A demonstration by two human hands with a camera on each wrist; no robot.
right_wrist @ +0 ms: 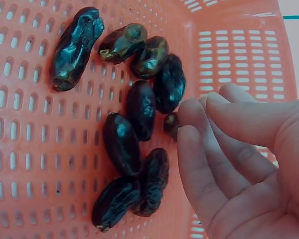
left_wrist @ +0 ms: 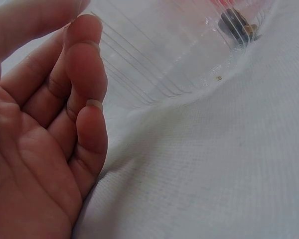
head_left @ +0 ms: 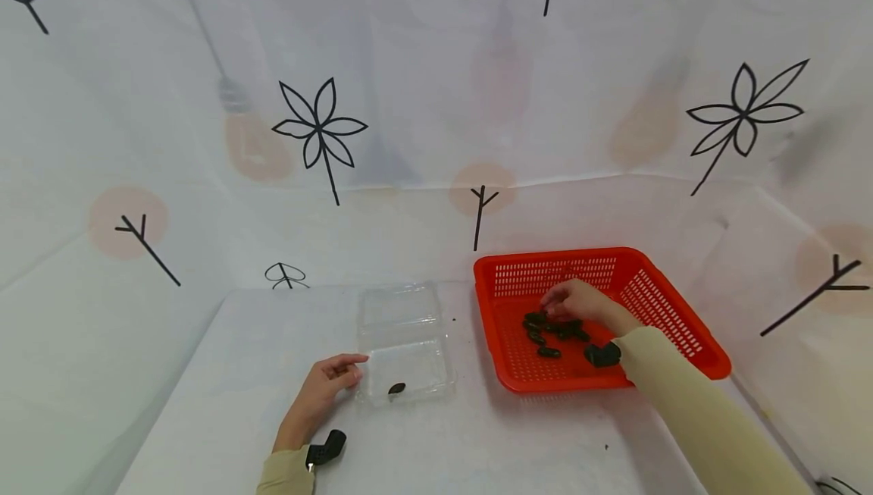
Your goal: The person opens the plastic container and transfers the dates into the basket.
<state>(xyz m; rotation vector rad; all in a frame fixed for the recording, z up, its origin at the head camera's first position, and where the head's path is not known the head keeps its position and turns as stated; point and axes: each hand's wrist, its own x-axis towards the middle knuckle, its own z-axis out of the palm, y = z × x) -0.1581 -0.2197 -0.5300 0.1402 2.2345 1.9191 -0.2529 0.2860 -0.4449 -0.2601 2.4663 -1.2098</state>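
Note:
A clear plastic clamshell box (head_left: 402, 355) lies with its lid spread back, and a single dark date (head_left: 397, 388) sits in its near half. My left hand (head_left: 326, 389) is at the box's left side, its loosely bent fingertips right at the edge. Over the red basket, my right hand (head_left: 580, 303) reaches down among several dark, glossy dates (right_wrist: 122, 142). In the right wrist view its fingertips (right_wrist: 189, 110) are right beside a date (right_wrist: 171, 123) that they partly hide. No date shows between thumb and fingers there.
The red perforated basket (head_left: 514, 383) stands at the right, its raised walls around the dates. A white cloth (head_left: 225, 404) covers the table, and a white printed sheet (head_left: 409, 139) hangs behind and at both sides.

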